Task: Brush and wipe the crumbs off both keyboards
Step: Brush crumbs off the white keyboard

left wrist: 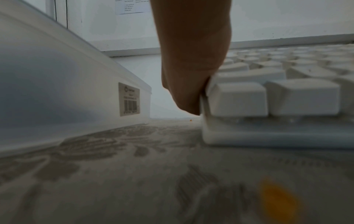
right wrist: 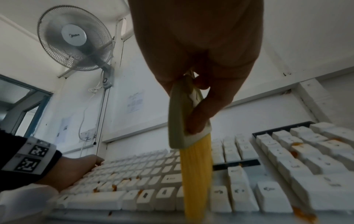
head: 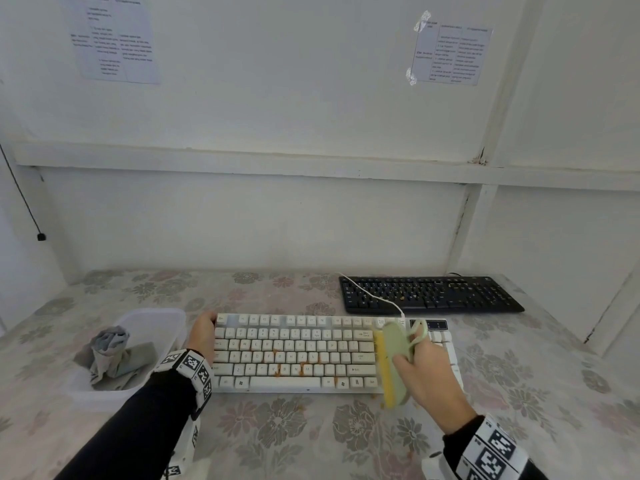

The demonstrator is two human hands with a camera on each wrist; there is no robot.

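Note:
A white keyboard (head: 294, 351) lies in front of me, with orange crumbs (head: 277, 370) between its lower middle keys. My right hand (head: 420, 372) grips a green brush with yellow bristles (head: 393, 362); the bristles (right wrist: 195, 178) touch the keys right of the main block. More crumbs (right wrist: 296, 144) sit on the right-hand keys. My left hand (head: 204, 332) holds the keyboard's left end (left wrist: 205, 97), with the palm against the edge and the fingers over the far corner. A black keyboard (head: 429, 294) with a few crumbs lies behind, to the right.
A clear plastic bin (head: 152, 322) holding grey cloths (head: 112, 353) stands just left of the white keyboard. A white cable (head: 377, 297) runs across the black keyboard. Loose crumbs lie on the floral tablecloth (head: 277, 431) below the brush. A wall fan (right wrist: 74, 37) hangs high up.

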